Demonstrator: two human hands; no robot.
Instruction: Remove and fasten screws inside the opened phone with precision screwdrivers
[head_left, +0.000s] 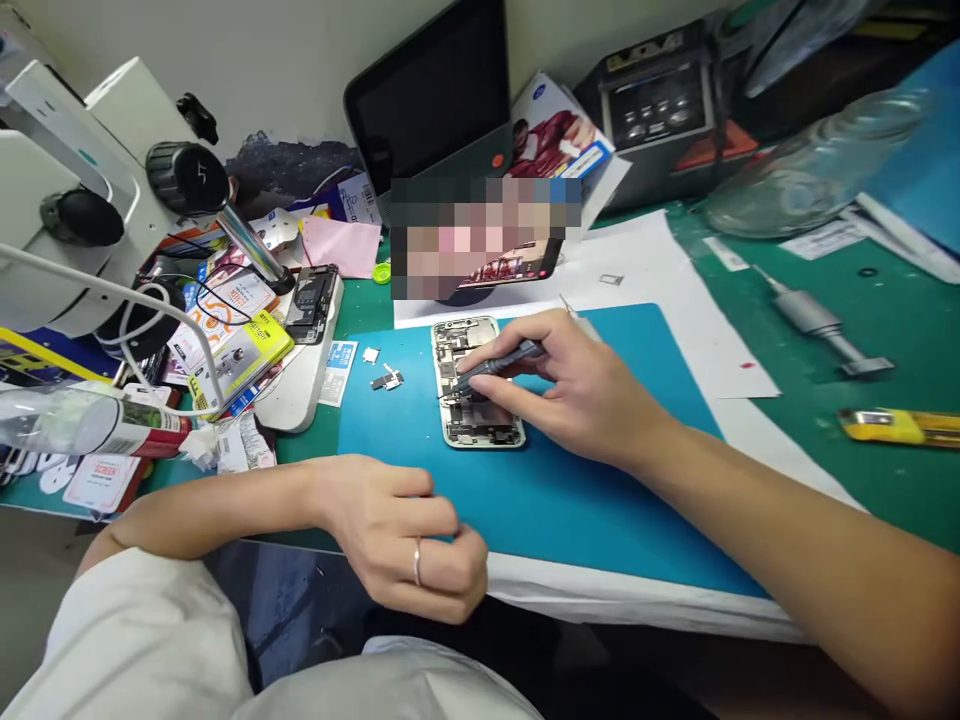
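An opened phone (474, 384) with its insides bare lies on a blue mat (570, 480). My right hand (577, 385) grips a dark slim screwdriver (495, 365) whose tip points down into the left side of the phone. My left hand (409, 535) rests on the near edge of the mat, fingers curled in with a ring on one finger, and nothing shows in it. Small metal parts (386, 378) lie on the mat left of the phone.
A microscope (82, 190) and cluttered packets stand at left with another opened phone (313, 300). A tablet (431, 100) leans at the back. On the green mat at right lie a metal tool (821, 325), a yellow tool (896, 427) and a glass jar (810, 170).
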